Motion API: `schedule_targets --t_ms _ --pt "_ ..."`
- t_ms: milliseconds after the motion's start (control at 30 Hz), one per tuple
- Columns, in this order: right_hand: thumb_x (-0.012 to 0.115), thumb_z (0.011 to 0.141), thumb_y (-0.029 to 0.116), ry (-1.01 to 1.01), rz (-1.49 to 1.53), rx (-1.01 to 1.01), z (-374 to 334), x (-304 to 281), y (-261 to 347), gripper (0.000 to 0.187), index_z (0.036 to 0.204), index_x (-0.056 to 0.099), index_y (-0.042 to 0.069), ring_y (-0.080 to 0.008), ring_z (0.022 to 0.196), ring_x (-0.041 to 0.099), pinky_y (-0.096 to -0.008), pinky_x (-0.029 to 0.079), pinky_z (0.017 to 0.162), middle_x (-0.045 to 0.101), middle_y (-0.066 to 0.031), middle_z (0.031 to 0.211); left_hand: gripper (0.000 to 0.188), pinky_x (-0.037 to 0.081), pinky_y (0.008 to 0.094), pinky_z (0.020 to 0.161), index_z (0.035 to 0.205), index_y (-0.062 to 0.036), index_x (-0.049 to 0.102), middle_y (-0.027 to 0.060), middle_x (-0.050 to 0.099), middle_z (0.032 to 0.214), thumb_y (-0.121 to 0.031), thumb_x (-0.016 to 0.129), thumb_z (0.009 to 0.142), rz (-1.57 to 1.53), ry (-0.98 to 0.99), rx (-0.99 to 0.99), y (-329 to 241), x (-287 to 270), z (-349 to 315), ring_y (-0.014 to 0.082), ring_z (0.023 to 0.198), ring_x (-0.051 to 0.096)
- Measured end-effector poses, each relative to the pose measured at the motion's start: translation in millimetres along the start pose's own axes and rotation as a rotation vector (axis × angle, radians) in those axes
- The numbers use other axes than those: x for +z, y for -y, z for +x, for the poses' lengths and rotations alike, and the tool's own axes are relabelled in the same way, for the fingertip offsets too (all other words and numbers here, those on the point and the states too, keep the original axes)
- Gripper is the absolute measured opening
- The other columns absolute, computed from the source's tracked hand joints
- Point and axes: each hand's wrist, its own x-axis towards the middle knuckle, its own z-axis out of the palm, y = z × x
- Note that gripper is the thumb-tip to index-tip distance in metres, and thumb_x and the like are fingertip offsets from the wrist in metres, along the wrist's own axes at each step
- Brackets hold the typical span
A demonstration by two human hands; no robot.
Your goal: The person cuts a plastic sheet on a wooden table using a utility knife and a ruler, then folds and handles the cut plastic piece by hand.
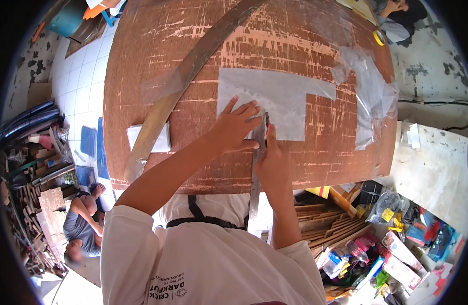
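Note:
A pale translucent plastic sheet [290, 104] with a stepped right edge lies flat on the worn brown tabletop [335, 162]. My left hand [234, 128] rests on it with fingers spread, its thumb and fingertips beside a metal ruler [254, 185]. The ruler runs from the sheet back past the table's near edge toward my body; its far end is partly under my left hand. In my closed right hand [274, 162] is a red and black utility knife [267, 131], its blade pointing away from me along the ruler's right side. The blade tip is over the sheet.
A long strip [188, 68] crosses the table's left side, over a small stack of clear sheets [162, 138]. Crumpled clear plastic [368, 96] and a yellow tape roll [379, 37] lie right. People sit at left [84, 223] and far right [399, 23]. Wood strips [325, 223] lie below.

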Motion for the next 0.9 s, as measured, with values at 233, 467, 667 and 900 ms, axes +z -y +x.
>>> schedule_targets --t_ms 233,467,667,900 --pt "0.069 0.082 0.003 0.035 -0.182 0.006 1.1 2.5 4.4 0.079 0.155 0.041 -0.001 -0.0437 0.074 0.073 -0.0481 0.060 0.064 0.070 -0.0277 0.100 0.065 0.023 0.0595 0.126 0.130 -0.0105 0.065 0.0099 0.055 0.147 -0.052 0.080 0.082 0.011 -0.025 0.004 0.6 0.8 4.2 0.0283 0.148 0.042" --pt "0.068 0.080 0.002 0.047 -0.152 0.031 -21.1 10.7 -1.5 0.080 0.155 0.042 0.000 -0.0418 0.071 0.073 -0.0490 0.060 0.061 0.069 -0.0283 0.098 0.065 0.023 0.0588 0.127 0.129 -0.0103 0.064 0.0098 0.056 0.144 -0.055 0.078 0.083 0.017 -0.060 0.015 4.4 4.6 1.9 0.0278 0.147 0.043" --pt "0.067 0.079 -0.001 -0.018 -0.193 0.009 -57.9 13.3 -3.5 0.083 0.157 0.040 0.001 -0.0409 0.067 0.072 -0.0474 0.059 0.055 0.067 -0.0261 0.093 0.069 0.021 0.0580 0.128 0.133 -0.0088 0.064 0.0099 0.056 0.146 -0.056 0.077 0.084 -0.004 -0.022 0.009 0.2 2.5 4.2 0.0273 0.149 0.040" --pt "0.066 0.080 0.000 0.034 -0.167 0.083 -79.9 16.9 -5.1 0.083 0.158 0.039 0.004 -0.0400 0.063 0.070 -0.0472 0.058 0.053 0.068 -0.0238 0.088 0.073 0.020 0.0573 0.128 0.136 -0.0080 0.064 0.0108 0.054 0.149 -0.055 0.079 0.083 0.010 0.020 -0.009 0.1 -0.7 1.6 0.0273 0.150 0.039"
